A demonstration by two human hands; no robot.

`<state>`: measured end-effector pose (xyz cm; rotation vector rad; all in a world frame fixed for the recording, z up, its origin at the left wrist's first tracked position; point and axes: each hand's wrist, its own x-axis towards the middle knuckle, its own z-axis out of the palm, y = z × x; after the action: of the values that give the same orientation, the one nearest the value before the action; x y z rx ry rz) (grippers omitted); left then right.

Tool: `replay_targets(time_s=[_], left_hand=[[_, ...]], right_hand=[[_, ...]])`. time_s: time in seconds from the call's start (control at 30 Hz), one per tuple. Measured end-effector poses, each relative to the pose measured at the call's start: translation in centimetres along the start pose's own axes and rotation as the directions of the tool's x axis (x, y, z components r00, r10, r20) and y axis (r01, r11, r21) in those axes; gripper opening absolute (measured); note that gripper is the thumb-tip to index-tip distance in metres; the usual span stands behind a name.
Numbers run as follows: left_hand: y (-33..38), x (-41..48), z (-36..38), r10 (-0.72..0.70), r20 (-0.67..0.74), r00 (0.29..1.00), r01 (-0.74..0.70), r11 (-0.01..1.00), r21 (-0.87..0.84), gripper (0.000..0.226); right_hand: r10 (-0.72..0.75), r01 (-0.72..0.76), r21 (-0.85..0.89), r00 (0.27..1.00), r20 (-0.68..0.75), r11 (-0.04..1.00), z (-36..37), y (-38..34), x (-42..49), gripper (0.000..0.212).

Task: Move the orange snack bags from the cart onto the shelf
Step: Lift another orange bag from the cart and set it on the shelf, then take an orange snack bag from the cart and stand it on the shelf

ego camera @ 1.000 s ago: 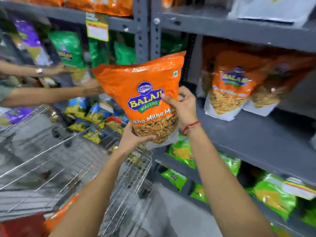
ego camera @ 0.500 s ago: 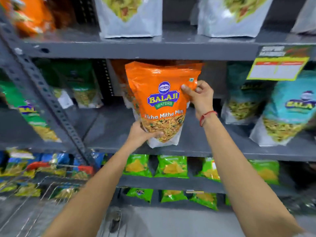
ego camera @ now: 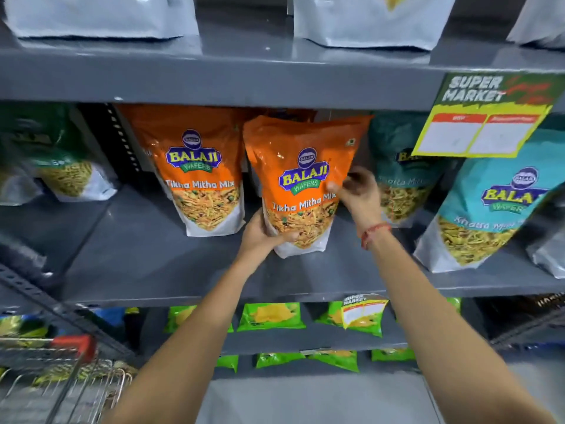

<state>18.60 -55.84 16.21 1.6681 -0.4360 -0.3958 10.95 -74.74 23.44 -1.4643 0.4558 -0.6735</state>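
I hold an orange Balaji snack bag (ego camera: 301, 175) upright over the grey middle shelf (ego camera: 146, 258), its white bottom touching or just above the board. My left hand (ego camera: 263, 234) grips its lower left corner. My right hand (ego camera: 356, 191) pinches its right edge at mid height. Another orange bag (ego camera: 198, 175) of the same kind stands on the shelf just to the left, close beside the held one. A corner of the wire cart (ego camera: 70, 377) with its red handle shows at the bottom left.
Teal snack bags (ego camera: 489, 209) stand to the right on the same shelf, green ones (ego camera: 58, 166) to the left. White bags line the shelf above (ego camera: 244, 75). A price tag (ego camera: 486, 123) hangs at the upper right. Green packets (ego camera: 269, 316) fill the lower shelves.
The orange bag has moved from beside the cart up and into the middle shelf, next to the standing orange bag. Both hands kept their hold; my view swung right towards the shelf.
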Motion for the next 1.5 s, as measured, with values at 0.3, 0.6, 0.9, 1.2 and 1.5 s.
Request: replay_targets(time_s=[0.3, 0.6, 0.9, 1.2, 1.5], left_hand=[[-1.5, 1.8, -0.1, 0.022, 0.083, 0.996, -0.024, 1.0, 0.015, 0.06], [-0.9, 5.2, 1.1, -0.016, 0.14, 0.99, 0.011, 0.999, 0.034, 0.071], [-1.2, -1.3, -3.1, -0.01, -0.088, 0.996, 0.017, 0.996, 0.082, 0.049], [-3.8, -15.0, -19.0, 0.023, -0.39, 0.921, 0.017, 0.995, 0.098, 0.023], [-11.1, -34.5, -35.6, -0.289, -0.819, 0.497, 0.31, 0.94, -0.143, 0.018]], right_hand=[[0.171, -0.104, -0.319, 0.967, 0.191, 0.942, -0.7, 9.6, -2.0, 0.097], [0.21, -0.145, -0.406, 0.97, 0.12, 0.902, -1.0, 9.1, 0.6, 0.107], [0.097, -0.183, -0.278, 0.951, -0.294, 0.943, 2.7, 6.8, -6.3, 0.079], [0.016, 0.032, -0.235, 0.979, 0.201, 0.971, 20.8, 6.3, -19.9, 0.026], [0.158, 0.139, -0.29, 0.586, 0.795, 0.947, 38.5, 9.5, -34.8, 0.026]])
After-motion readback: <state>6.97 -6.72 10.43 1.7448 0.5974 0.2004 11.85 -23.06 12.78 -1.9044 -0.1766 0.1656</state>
